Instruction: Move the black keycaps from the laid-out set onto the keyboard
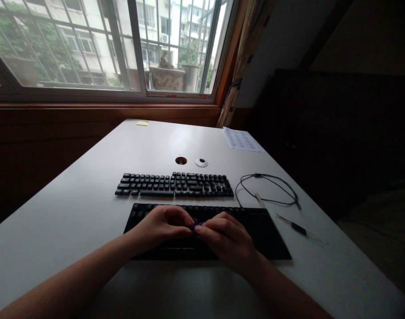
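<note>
Both hands meet over the middle of a black keyboard (268, 235) that lies flat on the white desk. Between the fingertips is a small dark purple thing (196, 223); its kind is too small and dim to make out. My left hand (162, 223) pinches it from the left with thumb and fingers. From the right, my right hand (225, 232) pinches it too, fingers curled. A row of keys (197, 207) shows along the keyboard's back edge; the hands cover part of the rest. Behind it, loose black keycaps (156, 180) are laid out in rows on the desk.
Right of the keyboard lie its coiled cable (271, 176), a thin pale stick (260, 199) and a wire keycap puller with a black handle (298, 228). Farther back are a desk hole (181, 161), its round cover (201, 162), printed paper (241, 139) and yellow notes (143, 123).
</note>
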`<action>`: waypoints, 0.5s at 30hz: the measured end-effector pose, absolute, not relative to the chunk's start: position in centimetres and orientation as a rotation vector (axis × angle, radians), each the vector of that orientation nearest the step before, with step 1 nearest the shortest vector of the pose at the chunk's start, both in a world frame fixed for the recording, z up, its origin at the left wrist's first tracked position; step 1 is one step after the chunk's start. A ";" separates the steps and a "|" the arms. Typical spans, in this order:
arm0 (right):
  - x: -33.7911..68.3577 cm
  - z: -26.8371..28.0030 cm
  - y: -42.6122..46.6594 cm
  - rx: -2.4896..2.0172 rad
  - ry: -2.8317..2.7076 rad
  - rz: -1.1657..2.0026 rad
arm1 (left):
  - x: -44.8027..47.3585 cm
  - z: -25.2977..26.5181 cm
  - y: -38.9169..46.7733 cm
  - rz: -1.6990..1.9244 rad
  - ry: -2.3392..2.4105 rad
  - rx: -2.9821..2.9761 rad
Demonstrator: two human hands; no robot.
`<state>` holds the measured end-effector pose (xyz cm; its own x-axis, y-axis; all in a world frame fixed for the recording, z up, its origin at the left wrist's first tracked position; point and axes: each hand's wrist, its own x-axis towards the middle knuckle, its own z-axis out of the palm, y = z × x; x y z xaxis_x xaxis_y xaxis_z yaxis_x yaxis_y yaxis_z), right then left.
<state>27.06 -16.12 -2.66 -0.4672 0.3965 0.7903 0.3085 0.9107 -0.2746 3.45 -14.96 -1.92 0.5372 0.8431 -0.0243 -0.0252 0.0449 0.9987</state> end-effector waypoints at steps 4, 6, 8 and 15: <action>26.7 -2.3 -16.0 -0.475 -2.137 0.072 | 3.4 -1.9 -15.0 0.766 0.788 1.407; 26.9 -2.3 -15.9 -0.467 -2.156 0.052 | 3.4 -1.9 -15.0 0.780 0.788 1.406; 27.1 -2.5 -15.9 -0.478 -2.167 0.047 | 3.4 -1.9 -15.0 0.798 0.778 1.403; 27.2 -2.6 -16.1 -0.485 -2.171 0.041 | 3.5 -1.8 -15.1 0.763 0.783 1.403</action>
